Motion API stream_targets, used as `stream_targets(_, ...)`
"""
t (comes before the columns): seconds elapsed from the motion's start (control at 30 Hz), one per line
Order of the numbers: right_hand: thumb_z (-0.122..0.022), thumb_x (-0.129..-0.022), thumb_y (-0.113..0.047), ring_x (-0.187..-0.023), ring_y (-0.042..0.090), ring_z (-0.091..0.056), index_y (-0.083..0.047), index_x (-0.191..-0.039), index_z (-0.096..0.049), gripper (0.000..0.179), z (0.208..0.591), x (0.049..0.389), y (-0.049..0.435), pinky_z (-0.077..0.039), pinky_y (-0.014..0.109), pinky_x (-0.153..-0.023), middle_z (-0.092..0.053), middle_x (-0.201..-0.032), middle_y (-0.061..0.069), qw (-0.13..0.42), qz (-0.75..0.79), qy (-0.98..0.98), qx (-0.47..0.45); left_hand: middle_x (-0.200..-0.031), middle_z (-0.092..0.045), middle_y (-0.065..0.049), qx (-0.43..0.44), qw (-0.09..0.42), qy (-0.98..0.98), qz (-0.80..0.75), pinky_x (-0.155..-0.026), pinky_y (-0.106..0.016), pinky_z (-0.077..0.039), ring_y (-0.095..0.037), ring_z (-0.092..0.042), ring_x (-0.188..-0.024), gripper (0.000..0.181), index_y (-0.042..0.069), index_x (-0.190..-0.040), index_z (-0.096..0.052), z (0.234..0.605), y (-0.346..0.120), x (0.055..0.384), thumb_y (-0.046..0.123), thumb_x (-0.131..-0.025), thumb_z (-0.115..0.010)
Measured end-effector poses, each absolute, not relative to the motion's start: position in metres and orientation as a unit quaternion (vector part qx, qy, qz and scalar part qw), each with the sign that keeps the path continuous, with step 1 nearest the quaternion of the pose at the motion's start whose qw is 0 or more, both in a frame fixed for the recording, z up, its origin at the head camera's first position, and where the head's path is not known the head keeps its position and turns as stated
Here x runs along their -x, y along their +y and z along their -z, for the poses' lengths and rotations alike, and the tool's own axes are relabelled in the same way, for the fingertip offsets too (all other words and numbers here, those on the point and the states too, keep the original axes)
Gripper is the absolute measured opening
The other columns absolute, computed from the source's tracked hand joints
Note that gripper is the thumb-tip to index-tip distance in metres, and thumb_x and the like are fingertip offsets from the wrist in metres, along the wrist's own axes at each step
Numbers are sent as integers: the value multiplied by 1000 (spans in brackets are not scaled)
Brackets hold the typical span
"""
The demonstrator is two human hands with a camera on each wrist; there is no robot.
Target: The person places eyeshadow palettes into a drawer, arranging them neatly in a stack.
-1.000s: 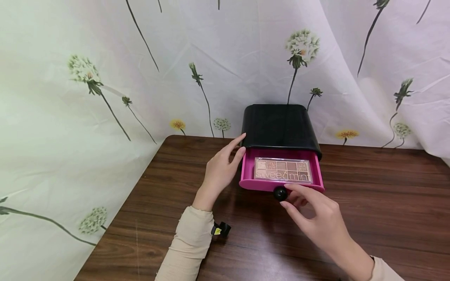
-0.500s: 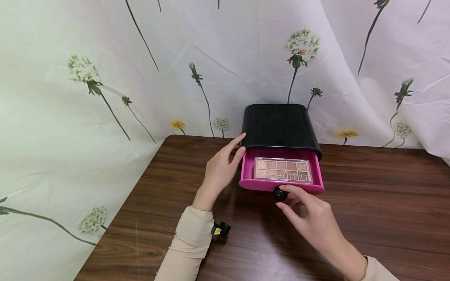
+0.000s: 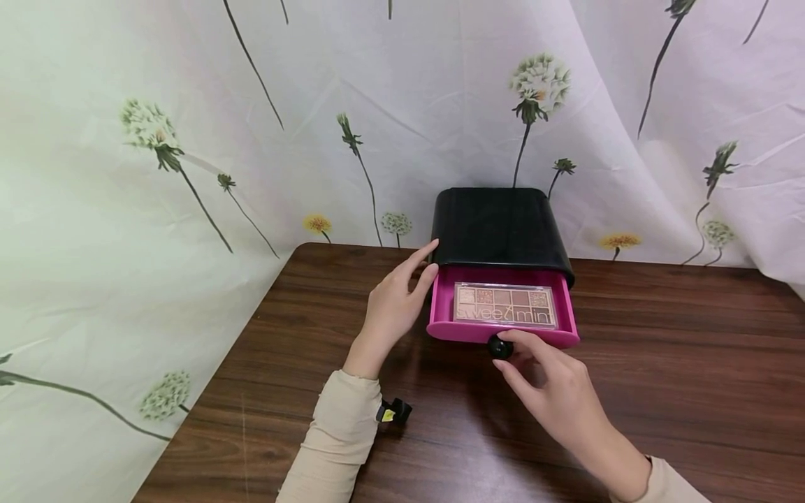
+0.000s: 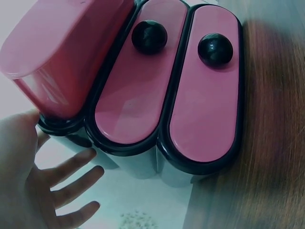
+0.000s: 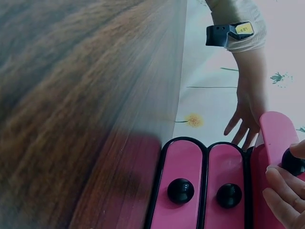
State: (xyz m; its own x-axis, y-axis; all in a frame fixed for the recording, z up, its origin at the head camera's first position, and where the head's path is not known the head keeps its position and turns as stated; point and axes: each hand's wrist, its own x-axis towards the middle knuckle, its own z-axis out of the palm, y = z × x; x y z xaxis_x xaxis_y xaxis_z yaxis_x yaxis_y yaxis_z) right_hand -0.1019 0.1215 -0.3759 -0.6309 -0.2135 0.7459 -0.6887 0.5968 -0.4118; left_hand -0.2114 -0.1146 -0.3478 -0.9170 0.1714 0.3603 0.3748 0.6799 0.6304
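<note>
A black chest of three stacked drawers has pink drawer fronts with round black knobs. Its top drawer stands pulled out, and an eyeshadow palette with a clear lid lies flat inside. My right hand holds the drawer's knob between thumb and fingers. With fingers spread, my left hand touches the chest's left side near its front edge. The left wrist view shows that hand beside the top of the chest, its lower fingers apart from the wall.
Both lower drawers, the middle one and the bottom one, are pushed in. The chest stands on a dark wooden table near its back edge. Behind hangs a white cloth printed with dandelions. A black wrist strap is on my left sleeve.
My right hand has shifted slightly left, its thumb and fingers coming further round the knob. The drawer, the palette and my left hand have stayed in place.
</note>
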Motion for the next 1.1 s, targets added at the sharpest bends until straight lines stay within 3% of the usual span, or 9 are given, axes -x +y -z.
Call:
stream_targets(0.17,-88,-67,3,-76,8,-64,-15,-119,-67,59,376,102,121,-48,18,-67,-71,-89,-5,333,-358,-830,-268,-132,-61,0,150,135,-904,378,-92,-51,-46,-18,-59,-116,51,45,-149,-41,349,-114,210,61,-101,-35)
stream_targets(0.4,-83,-76,-2,-81,10,-65,-13,-120,-66,49,372,102,123,-48,18,-72,-72,-94,-3,305,-374,-839,-253,-132,-61,1,150,131,-903,381,-91,-51,-46,-18,-59,-116,51,45,-149,-41,349,-114,209,61,-101,-35)
stream_targets(0.8,-88,-69,1,-78,9,-66,-15,-119,-67,56,368,113,121,-51,22,-69,-72,-92,-4,350,-362,-823,-262,-133,-60,1,150,130,-902,382,-91,-53,-45,-19,-58,-118,52,47,-149,-40,349,-116,211,64,-100,-33)
stream_targets(1.1,-85,-72,4,-76,10,-67,-12,-116,-69,50,368,123,119,-51,15,-68,-71,-88,-5,355,-384,-809,-267,-133,-60,1,153,126,-899,390,-87,-51,-47,-19,-59,-116,51,48,-149,-39,347,-116,210,64,-100,-33)
